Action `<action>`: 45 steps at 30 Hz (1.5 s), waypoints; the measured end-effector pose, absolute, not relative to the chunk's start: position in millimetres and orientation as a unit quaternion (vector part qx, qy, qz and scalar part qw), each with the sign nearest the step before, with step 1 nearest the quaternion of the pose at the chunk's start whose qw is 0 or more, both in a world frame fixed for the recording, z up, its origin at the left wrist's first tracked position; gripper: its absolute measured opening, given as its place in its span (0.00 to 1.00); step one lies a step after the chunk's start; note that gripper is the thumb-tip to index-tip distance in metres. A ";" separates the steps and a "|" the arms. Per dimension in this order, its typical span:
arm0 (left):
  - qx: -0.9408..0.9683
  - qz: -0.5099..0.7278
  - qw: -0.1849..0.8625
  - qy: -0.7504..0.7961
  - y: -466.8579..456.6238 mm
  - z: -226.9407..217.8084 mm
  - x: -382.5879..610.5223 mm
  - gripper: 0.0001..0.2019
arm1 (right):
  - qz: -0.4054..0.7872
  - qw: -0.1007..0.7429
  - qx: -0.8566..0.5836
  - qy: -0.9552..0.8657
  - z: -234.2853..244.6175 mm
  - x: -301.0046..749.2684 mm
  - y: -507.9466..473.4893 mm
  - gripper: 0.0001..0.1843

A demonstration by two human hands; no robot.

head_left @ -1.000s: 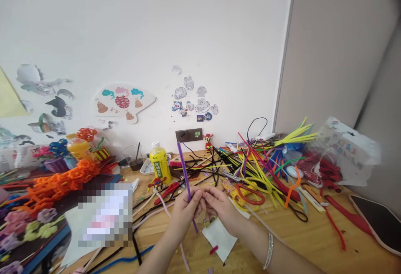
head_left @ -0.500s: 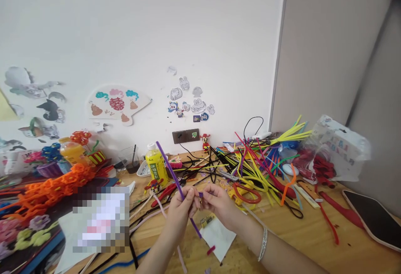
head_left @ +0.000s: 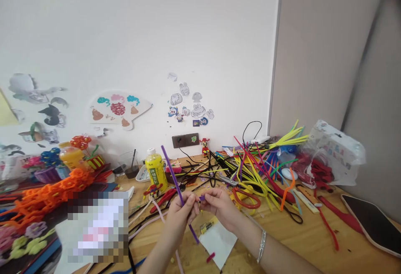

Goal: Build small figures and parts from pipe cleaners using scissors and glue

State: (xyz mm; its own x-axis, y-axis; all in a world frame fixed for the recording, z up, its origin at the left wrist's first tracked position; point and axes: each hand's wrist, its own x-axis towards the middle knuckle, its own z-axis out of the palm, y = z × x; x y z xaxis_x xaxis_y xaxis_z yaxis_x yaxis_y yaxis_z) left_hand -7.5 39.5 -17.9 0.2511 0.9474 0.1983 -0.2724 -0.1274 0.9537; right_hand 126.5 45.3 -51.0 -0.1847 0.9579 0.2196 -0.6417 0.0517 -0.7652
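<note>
A long purple pipe cleaner slants through my left hand, its upper end rising in front of the yellow bottle's side and its lower end below my fingers. The left fingers are closed on it. Beside it, my right hand pinches a short purple piece of pipe cleaner between thumb and forefinger. The fingertips of both hands nearly meet; whether the two purple parts join there is hidden. Under the hands lie a white paper square, a small yellow-labelled item and a short magenta piece.
Orange-handled scissors lie right of my hands amid a heap of coloured pipe cleaners. A yellow bottle stands behind my left hand. Orange pipe-cleaner work fills the left, and a dark-screened tablet lies far right.
The view has shifted slightly, so the desk sits a little lower. My right hand's fingertips have drawn slightly away from the left's; both keep their hold.
</note>
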 end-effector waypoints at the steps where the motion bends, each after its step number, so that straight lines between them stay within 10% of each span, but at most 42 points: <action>1: 0.536 0.525 0.580 0.316 39.6 -18.0 -7.3 0.18 | 0.655 0.611 -0.203 -0.396 -50.8 126.5 45.7 0.10; 45: 0.537 0.537 0.579 0.296 41.3 -17.7 -9.4 0.16 | 0.668 0.602 -0.218 -0.379 -46.0 130.2 45.5 0.20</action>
State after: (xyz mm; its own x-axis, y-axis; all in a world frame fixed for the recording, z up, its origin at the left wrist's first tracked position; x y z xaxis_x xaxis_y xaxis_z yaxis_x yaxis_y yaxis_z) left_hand -9.4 41.3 -17.7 0.2488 0.9400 0.2335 -0.3033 -0.1533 0.9405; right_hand 130.2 45.5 -46.0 -0.1795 0.9696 0.1662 -0.6393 0.0134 -0.7689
